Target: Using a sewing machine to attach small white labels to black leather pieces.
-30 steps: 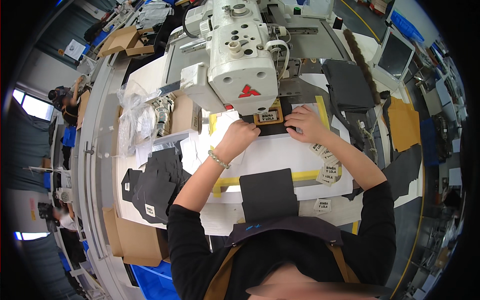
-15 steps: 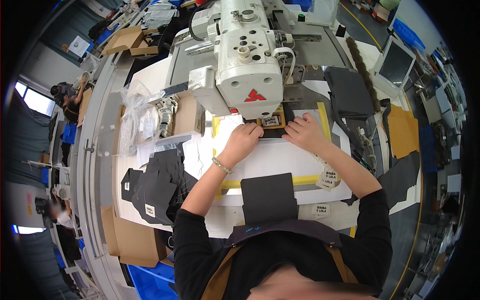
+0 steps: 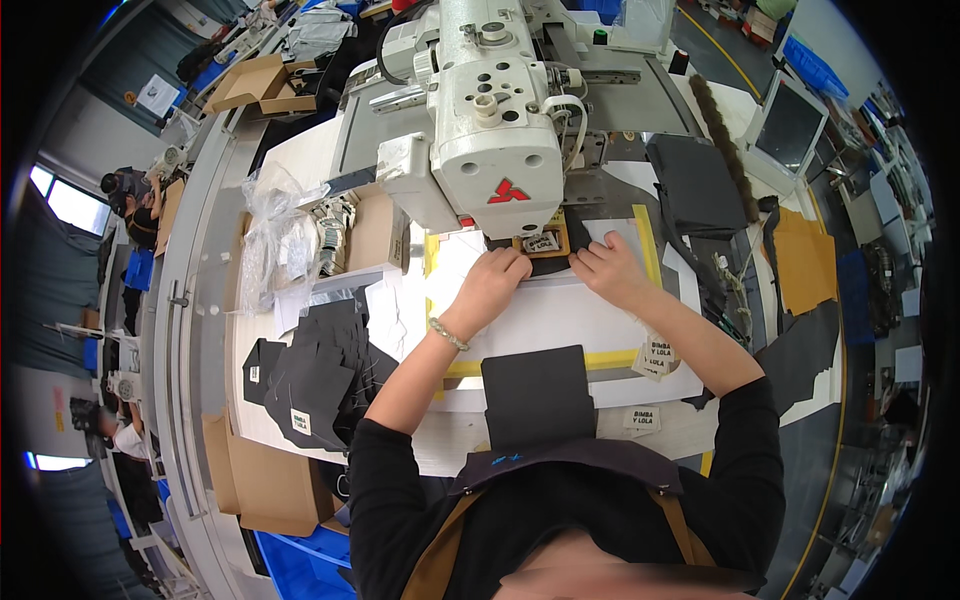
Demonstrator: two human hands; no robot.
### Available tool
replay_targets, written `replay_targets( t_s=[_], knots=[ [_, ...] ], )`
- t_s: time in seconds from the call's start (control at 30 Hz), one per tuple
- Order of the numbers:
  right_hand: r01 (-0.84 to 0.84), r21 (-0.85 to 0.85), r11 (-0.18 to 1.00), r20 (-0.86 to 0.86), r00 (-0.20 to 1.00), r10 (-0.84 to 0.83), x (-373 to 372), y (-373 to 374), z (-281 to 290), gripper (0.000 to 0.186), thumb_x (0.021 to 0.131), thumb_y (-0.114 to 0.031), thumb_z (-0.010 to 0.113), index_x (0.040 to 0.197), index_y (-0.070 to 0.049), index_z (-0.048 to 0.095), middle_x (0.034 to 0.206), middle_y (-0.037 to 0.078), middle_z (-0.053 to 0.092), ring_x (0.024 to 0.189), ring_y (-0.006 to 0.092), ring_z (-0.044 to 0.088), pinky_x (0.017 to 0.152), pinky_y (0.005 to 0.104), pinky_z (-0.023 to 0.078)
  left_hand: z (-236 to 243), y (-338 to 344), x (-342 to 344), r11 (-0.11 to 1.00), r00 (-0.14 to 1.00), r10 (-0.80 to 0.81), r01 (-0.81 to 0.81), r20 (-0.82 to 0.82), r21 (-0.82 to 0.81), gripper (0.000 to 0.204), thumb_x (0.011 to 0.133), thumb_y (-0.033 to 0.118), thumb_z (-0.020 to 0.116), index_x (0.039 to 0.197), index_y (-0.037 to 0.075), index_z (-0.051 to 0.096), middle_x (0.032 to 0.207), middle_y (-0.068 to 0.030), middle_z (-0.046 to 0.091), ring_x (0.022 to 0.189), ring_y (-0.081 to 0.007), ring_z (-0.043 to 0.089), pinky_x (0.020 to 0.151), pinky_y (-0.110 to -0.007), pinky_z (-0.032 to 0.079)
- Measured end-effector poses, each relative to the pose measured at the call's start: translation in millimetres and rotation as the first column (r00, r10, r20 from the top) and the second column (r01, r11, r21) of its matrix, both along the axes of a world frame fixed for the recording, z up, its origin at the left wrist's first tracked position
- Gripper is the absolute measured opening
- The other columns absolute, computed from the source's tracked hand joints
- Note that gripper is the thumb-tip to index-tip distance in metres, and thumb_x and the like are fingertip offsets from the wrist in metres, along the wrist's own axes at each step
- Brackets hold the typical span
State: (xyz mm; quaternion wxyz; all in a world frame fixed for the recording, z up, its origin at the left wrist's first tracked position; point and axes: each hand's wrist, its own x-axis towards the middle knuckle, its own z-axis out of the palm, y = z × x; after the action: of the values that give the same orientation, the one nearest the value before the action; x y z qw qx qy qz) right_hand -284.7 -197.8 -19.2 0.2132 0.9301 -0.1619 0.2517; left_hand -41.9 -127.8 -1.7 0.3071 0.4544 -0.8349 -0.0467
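Note:
A large white industrial sewing machine [image 3: 480,130] stands over a white work plate with a yellow-edged frame [image 3: 645,240]. Under its head lies a small dark fabric piece with a tan woven label [image 3: 545,243]. My left hand [image 3: 492,285] presses its fingertips on the left edge of that piece. My right hand [image 3: 610,268] presses on its right edge. A beaded bracelet sits on my left wrist. Nearer to me, a flat black fabric panel [image 3: 538,395] lies on the table's front edge.
A stack of black cut pieces [image 3: 320,370] lies at my left. Behind it are clear plastic bags [image 3: 275,245] and a small cardboard box [image 3: 375,235]. Loose white labels [image 3: 655,355] lie at right, with dark fabric [image 3: 695,185] and a monitor [image 3: 785,125] beyond. Other people work at far left.
My head has moved closer to the machine, so everything looks larger. Both hands stay on the labelled piece under the machine head, shifted slightly.

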Motion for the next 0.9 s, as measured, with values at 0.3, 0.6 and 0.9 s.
replay_targets(
  t_s=[0.3, 0.6, 0.9],
  knots=[
    [-0.040, -0.010, 0.999, 0.007, 0.999, 0.040, -9.6, 14.3, 6.0, 0.009, 0.073, -0.007, 0.065, 0.080, -0.003, 0.063, 0.067, -0.001, 0.053, 0.068, 0.0141, 0.054, 0.066, 0.0300, 0.038, -0.4, 6.3, -4.6, 0.993, 0.982, -0.053, 0.071, 0.183, -0.095, 0.013, 0.075, 0.004, 0.060, 0.086, 0.007, 0.053, 0.085, -0.0070, 0.053, 0.082, -0.0238, 0.055, 0.073, -0.035, 0.045],
    [-0.007, 0.051, 0.999, -0.038, 0.999, 0.009, -46.1, 78.3, 33.2, 0.021, 0.072, -0.009, 0.064, 0.092, -0.001, 0.066, 0.083, 0.003, 0.061, 0.075, 0.0143, 0.056, 0.064, 0.0298, 0.037, 40.6, 69.9, -36.2, 0.973, 0.966, -0.226, 0.219, 0.128, 0.071, 0.015, 0.076, 0.004, 0.057, 0.091, 0.006, 0.056, 0.086, -0.0071, 0.051, 0.078, -0.0236, 0.053, 0.068, -0.033, 0.043],
    [0.278, 0.227, 0.934, 0.147, 0.938, -0.315, -66.6, 107.7, 20.8, 0.022, 0.077, -0.018, 0.071, 0.097, -0.009, 0.068, 0.100, 0.001, 0.066, 0.081, 0.0142, 0.058, 0.068, 0.0333, 0.039, 16.4, 116.7, -67.0, 0.927, 0.973, -0.219, 0.230, -0.070, 0.295, 0.027, 0.074, -0.006, 0.059, 0.098, 0.005, 0.058, 0.092, -0.0103, 0.055, 0.088, -0.0274, 0.058, 0.077, -0.037, 0.046]
  ],
)
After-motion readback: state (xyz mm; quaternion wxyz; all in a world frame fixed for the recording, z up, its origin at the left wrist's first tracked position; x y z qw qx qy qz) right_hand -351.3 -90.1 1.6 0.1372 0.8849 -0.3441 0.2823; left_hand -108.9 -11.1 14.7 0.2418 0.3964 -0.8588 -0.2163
